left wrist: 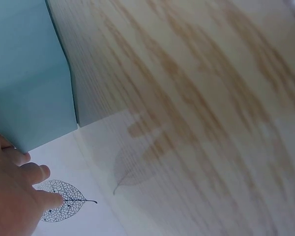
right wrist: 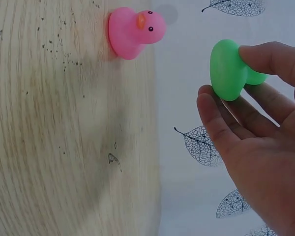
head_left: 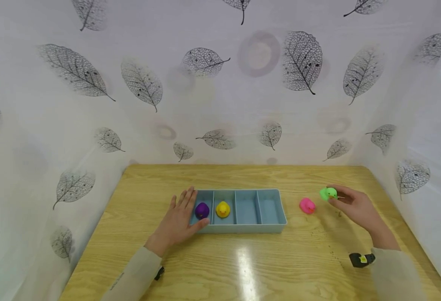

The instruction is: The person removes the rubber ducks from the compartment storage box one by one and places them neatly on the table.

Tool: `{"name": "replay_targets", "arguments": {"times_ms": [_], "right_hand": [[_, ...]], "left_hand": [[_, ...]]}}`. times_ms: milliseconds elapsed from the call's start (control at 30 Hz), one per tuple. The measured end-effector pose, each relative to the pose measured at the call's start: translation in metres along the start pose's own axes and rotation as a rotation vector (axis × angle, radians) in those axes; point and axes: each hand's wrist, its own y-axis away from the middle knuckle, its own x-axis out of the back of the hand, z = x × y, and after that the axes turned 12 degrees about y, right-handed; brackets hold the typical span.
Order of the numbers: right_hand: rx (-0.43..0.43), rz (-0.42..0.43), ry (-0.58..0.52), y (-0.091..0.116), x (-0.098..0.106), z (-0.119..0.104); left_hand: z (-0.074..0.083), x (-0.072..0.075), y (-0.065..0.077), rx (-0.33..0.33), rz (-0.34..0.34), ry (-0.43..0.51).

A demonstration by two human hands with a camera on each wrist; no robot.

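Observation:
My right hand [head_left: 356,207] pinches a green rubber duck [head_left: 328,194] between thumb and fingers. In the right wrist view the green duck [right wrist: 228,71] is held off the table. Below and left of it in the head view, a pink rubber duck [head_left: 307,205] sits on the wood. My left hand [head_left: 179,219] rests along the left end of a blue-grey divided tray [head_left: 243,228], fingers extended and thumb over the front rim. A purple duck [head_left: 202,210] lies in the leftmost compartment, and a yellow duck [head_left: 223,209] is in the one beside it.
The wooden table [head_left: 149,179] carries the tray near its middle. White sheeting with a leaf print [head_left: 205,104] stands behind the table and along both sides. Small dark marks speckle the wood near the right hand.

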Motion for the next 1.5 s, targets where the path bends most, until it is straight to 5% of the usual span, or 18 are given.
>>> {"name": "replay_targets", "arguments": {"times_ms": [667,1500], "right_hand": [[-0.147,-0.131,0.079,-0.002,-0.013,0.033],[-0.072,-0.183,0.136,-0.009,-0.024,0.043]], "left_hand": [[-0.001,-0.002,0.0,-0.002,0.012,-0.011],[-0.002,-0.002,0.001,-0.009,0.007,-0.044]]}}
